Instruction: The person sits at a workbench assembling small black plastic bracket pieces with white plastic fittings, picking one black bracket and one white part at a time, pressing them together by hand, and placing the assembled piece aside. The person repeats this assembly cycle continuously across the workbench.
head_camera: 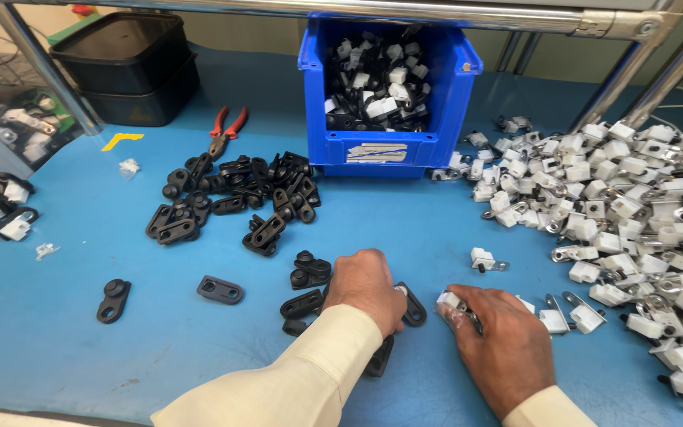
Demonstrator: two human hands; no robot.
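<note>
Black brackets (303, 304) under left hand (367, 286) | right hand (499, 336) fingers pinch white clip (450, 300) | blue bin (458, 87) holds mixed parts

A flat black plastic link (414, 307) with a rounded end lies on the blue table, its near part hidden under the knuckles at 9 o'clock of it. At 3 o'clock of the link, a small white block with a metal tab (452, 301) is pinched between fingertips, tilted, partly covered.

A factory assembly bench — blue work mat (57, 332), a blue parts bin (389, 150) beyond the hands, heaps of black brackets (231, 198) and white clips (634, 213), red-handled pliers (227, 126).
</note>
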